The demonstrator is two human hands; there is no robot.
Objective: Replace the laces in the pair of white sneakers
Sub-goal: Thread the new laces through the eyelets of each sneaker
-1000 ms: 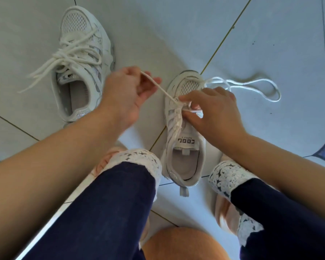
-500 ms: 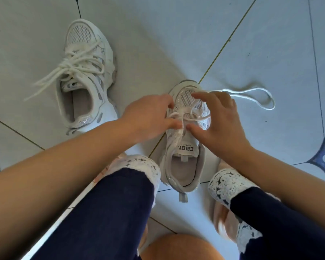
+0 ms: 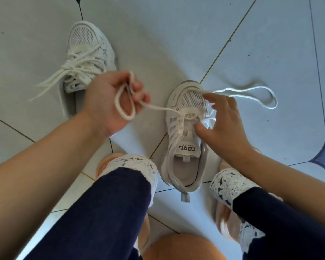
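Though its end is hidden, the left hand (image 3: pixel 109 102) grips the lace (image 3: pixel 159 108). At three o'clock, the spread right hand (image 3: pixel 223 122) touches the sneaker (image 3: pixel 188 171).

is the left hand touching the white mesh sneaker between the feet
Apart. The head view shows bare floor tile between the left hand and the white mesh sneaker; only the white lace it grips spans that gap.

Bright, cool daylight fills the frame, strongest on the floor tiles (image 3: pixel 270 44) at right; a broad soft shadow dims the upper middle and left. The loose lace (image 3: pixel 275 102) throws a faint shadow. Wide-angle distortion bows the grout lines (image 3: pixel 227 42); the slipper (image 3: pixel 225 222) at lower right is motion-blurred.
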